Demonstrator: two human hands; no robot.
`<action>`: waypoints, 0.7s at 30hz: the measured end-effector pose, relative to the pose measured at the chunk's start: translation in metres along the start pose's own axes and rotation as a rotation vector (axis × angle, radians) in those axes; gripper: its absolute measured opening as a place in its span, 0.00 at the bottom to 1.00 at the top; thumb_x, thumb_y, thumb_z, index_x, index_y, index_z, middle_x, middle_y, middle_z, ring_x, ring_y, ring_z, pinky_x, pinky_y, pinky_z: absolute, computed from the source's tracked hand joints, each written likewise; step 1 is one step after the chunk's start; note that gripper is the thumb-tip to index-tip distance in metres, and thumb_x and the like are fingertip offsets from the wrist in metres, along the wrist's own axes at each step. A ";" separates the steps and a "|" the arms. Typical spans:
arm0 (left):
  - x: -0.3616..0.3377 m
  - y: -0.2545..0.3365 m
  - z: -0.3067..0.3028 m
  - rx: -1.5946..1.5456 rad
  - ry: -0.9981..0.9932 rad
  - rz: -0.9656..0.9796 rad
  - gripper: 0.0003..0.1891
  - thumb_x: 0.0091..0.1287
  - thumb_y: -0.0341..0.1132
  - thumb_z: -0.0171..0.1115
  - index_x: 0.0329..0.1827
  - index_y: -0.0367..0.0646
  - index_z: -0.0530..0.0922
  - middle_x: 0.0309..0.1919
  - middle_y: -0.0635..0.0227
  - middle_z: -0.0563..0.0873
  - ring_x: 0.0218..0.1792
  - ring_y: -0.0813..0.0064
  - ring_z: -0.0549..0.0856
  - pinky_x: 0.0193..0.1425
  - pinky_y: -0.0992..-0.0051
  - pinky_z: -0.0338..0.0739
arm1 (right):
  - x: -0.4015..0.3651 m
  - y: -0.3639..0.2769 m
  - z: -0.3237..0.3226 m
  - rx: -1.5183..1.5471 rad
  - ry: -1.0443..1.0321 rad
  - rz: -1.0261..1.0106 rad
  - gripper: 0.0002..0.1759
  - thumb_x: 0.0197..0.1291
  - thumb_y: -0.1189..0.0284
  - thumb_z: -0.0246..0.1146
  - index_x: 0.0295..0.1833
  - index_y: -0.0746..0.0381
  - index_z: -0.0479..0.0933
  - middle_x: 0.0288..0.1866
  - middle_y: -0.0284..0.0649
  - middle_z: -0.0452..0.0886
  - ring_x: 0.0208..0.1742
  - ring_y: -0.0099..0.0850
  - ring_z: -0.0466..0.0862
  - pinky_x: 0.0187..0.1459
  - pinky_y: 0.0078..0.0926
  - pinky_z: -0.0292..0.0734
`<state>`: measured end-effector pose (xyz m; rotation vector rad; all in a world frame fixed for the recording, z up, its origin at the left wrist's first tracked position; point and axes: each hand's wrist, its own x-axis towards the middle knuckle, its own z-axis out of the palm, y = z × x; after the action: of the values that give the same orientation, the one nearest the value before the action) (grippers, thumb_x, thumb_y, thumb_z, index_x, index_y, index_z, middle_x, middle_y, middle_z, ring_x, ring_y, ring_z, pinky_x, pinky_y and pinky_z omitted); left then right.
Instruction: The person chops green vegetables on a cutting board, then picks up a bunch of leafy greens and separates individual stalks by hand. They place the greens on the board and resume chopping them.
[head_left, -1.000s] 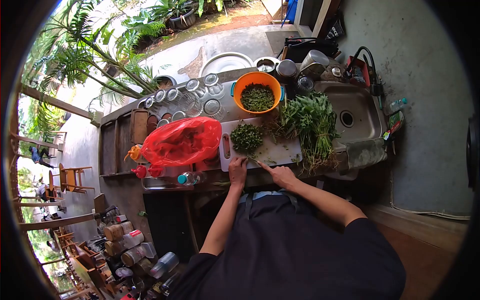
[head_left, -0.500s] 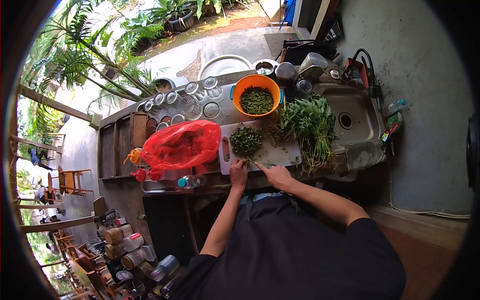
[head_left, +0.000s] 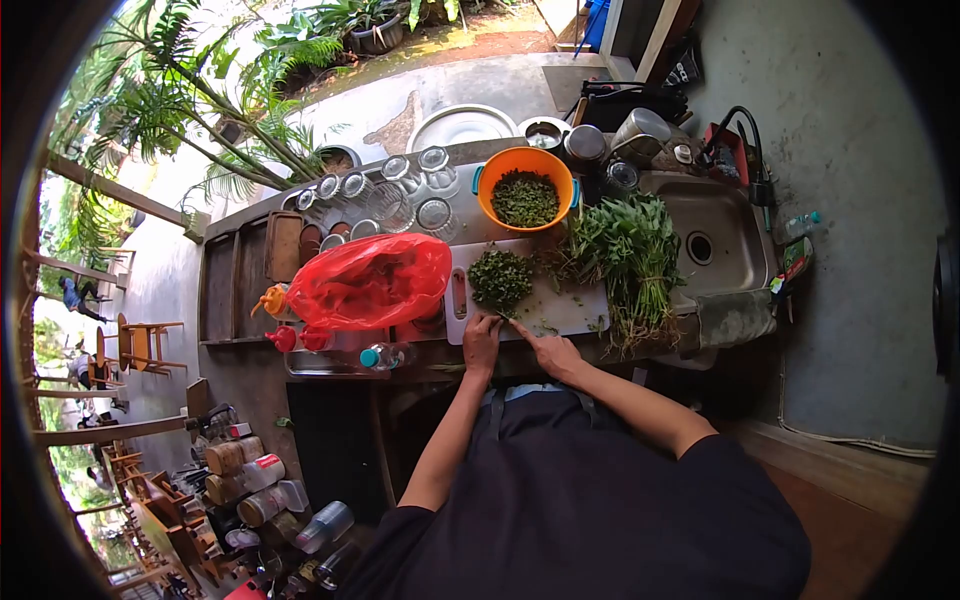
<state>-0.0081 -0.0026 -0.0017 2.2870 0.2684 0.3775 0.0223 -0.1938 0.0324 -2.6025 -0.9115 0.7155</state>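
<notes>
On a white cutting board [head_left: 570, 312] lies a heap of chopped leafy greens [head_left: 500, 281]. My left hand [head_left: 481, 338] is closed at the board's near edge, with its fingertips on bits of green just below the heap. My right hand [head_left: 556, 356] grips a small knife [head_left: 513, 321], its index finger stretched towards the left hand; the handle is hidden in the palm. A large bundle of leafy greens with roots [head_left: 640, 260] lies at the board's right side. Behind the board stands an orange colander [head_left: 490, 205] holding more cut greens.
A red plastic bag [head_left: 375, 285] sits left of the board, with a bottle with a teal cap [head_left: 385, 357] nearer me. Several upturned glasses [head_left: 435, 215] stand behind it. To the right is a metal sink [head_left: 735, 215] with a cloth [head_left: 735, 312] over its front edge.
The whole view has shifted slightly, so the counter sits a little further right. Both hands stay together at the board's near edge, with only small finger movement.
</notes>
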 end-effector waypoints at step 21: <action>-0.003 0.010 -0.005 0.144 -0.062 0.079 0.07 0.61 0.26 0.66 0.40 0.39 0.87 0.39 0.59 0.85 0.45 0.56 0.84 0.51 0.62 0.79 | -0.027 -0.013 -0.049 -0.034 -0.018 -0.009 0.43 0.63 0.76 0.50 0.82 0.37 0.51 0.29 0.53 0.83 0.31 0.52 0.84 0.39 0.52 0.80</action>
<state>-0.0122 -0.0071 0.0078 2.4514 0.1784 0.3359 0.0244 -0.2063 0.0880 -2.6234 -0.9478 0.7286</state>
